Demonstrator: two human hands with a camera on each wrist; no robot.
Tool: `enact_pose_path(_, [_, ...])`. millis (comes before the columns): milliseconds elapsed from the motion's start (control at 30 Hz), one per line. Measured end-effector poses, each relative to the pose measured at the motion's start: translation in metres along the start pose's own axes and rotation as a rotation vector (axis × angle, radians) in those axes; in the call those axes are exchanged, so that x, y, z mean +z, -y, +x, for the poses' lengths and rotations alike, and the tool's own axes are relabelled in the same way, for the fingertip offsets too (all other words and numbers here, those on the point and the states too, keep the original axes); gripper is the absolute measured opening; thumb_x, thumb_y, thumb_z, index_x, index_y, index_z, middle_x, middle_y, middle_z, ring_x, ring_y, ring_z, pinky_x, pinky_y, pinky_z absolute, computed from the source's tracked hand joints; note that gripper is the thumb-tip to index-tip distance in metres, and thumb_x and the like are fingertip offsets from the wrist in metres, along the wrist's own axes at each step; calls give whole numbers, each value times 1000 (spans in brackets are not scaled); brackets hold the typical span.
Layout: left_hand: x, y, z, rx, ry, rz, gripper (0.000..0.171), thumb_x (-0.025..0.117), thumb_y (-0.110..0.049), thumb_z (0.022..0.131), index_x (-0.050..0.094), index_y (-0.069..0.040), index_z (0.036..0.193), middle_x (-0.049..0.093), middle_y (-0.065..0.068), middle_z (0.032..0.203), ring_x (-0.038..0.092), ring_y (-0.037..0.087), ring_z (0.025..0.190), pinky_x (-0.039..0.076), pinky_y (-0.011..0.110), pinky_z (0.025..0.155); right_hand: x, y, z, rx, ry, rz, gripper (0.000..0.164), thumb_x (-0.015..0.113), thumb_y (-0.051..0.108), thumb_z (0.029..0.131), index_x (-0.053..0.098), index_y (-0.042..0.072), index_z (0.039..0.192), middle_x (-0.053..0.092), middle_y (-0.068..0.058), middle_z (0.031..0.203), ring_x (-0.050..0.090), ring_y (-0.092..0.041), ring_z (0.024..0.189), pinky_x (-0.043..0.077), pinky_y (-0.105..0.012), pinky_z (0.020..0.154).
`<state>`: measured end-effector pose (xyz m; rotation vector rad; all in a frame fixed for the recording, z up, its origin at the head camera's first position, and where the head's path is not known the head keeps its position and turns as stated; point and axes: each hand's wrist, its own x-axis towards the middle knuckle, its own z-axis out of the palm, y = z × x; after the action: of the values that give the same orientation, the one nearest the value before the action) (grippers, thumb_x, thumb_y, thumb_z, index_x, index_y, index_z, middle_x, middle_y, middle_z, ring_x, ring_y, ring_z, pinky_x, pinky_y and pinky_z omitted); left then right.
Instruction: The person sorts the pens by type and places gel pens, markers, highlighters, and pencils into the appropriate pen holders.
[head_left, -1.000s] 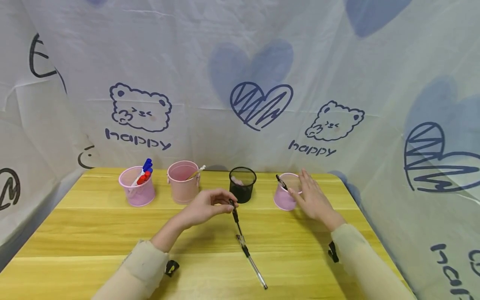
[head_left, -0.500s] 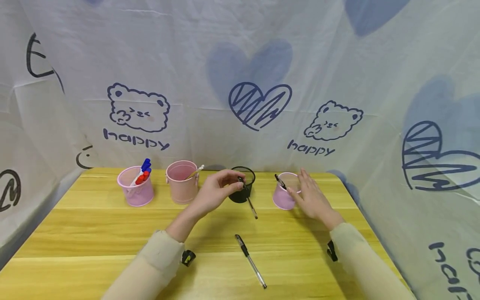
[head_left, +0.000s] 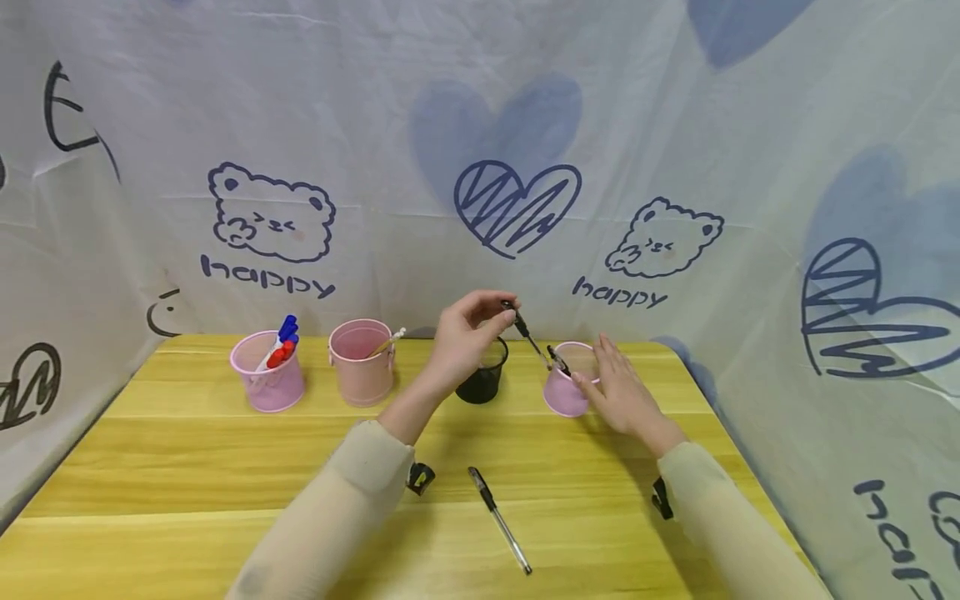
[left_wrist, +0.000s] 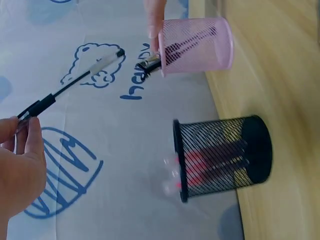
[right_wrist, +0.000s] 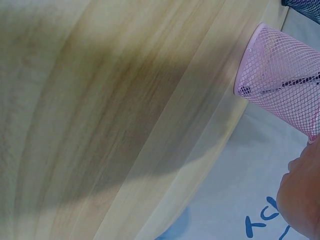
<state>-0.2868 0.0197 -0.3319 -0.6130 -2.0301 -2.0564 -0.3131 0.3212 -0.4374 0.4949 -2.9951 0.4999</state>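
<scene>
My left hand (head_left: 467, 340) pinches a black-gripped clear pen (head_left: 534, 340) near one end. The pen slants down to the right, its far end close to the rim of the right-hand pink mesh cup (head_left: 564, 397). Dark pens (left_wrist: 172, 52) lean inside that cup in the left wrist view. With fingers extended, my right hand (head_left: 630, 398) touches the cup's right side at the rim; only part of this hand (right_wrist: 303, 192) shows in the right wrist view. Another clear pen (head_left: 501, 523) with a black grip lies on the table in front.
Left of that cup stands a black mesh cup (head_left: 478, 388) with pinkish-topped items inside. Farther left are a pink bucket (head_left: 363, 379) with a thin stick and a pink mesh cup (head_left: 274, 390) of blue and red markers. A printed cloth (head_left: 405, 167) hangs behind the wooden table (head_left: 187, 467).
My left hand has lifted the pen off the table, carrying it up and right past the black cup toward the right-hand pink cup. My right hand has stayed at that cup.
</scene>
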Motion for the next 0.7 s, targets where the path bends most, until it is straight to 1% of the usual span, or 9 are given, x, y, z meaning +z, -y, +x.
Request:
enact_pose_path(33, [3,0,3,10,-7,-5,26,69,-8,101,70,-2,126,74,11,121,68,21,111,59,26,90,0,0,0,1,1,0,88,33,58,109,10,-8,163,3,-25,172,6,-41,159,9,-55,130])
enact_pose_path(67, [7,0,6,19,-12,-9,26,69,-8,101,70,0,126,73,13,121,68,22,113,57,28,98,0,0,0,1,2,-1,88,33,58,109,10,-8,163,3,-25,172,6,-41,159,9,-55,130])
enact_pose_path(167, [16,1,13,25,-27,-2,26,68,-7,101,70,1,126,72,14,122,68,25,113,57,33,101,0,1,1,2,5,1,88,34,58,109,10,-8,163,3,-25,172,6,-41,159,9,-54,130])
enact_pose_path(333, [30,6,21,13,-33,17,25,68,-7,101,71,-1,126,72,12,123,67,24,113,56,32,101,0,1,1,1,7,7,88,33,58,110,10,-8,163,3,-25,172,6,-41,159,10,-55,130])
enact_pose_path(400, [35,9,24,4,-29,26,25,68,-7,101,70,-1,126,73,12,122,67,24,113,56,31,101,0,0,2,1,8,8,88,33,58,110,9,-7,163,3,-25,172,6,-41,159,10,-55,130])
enact_pose_path(567, [46,20,30,-52,-17,59,26,68,-8,102,70,-3,127,73,10,122,68,22,114,56,30,101,0,0,2,5,10,11,88,33,58,109,9,-6,163,2,-24,173,5,-41,159,8,-54,130])
enact_pose_path(700, [54,30,32,-93,-29,81,25,68,-8,101,72,-6,125,74,8,122,68,21,114,57,30,99,0,0,2,8,11,12,88,32,59,109,8,-6,164,1,-23,173,5,-40,160,8,-54,130])
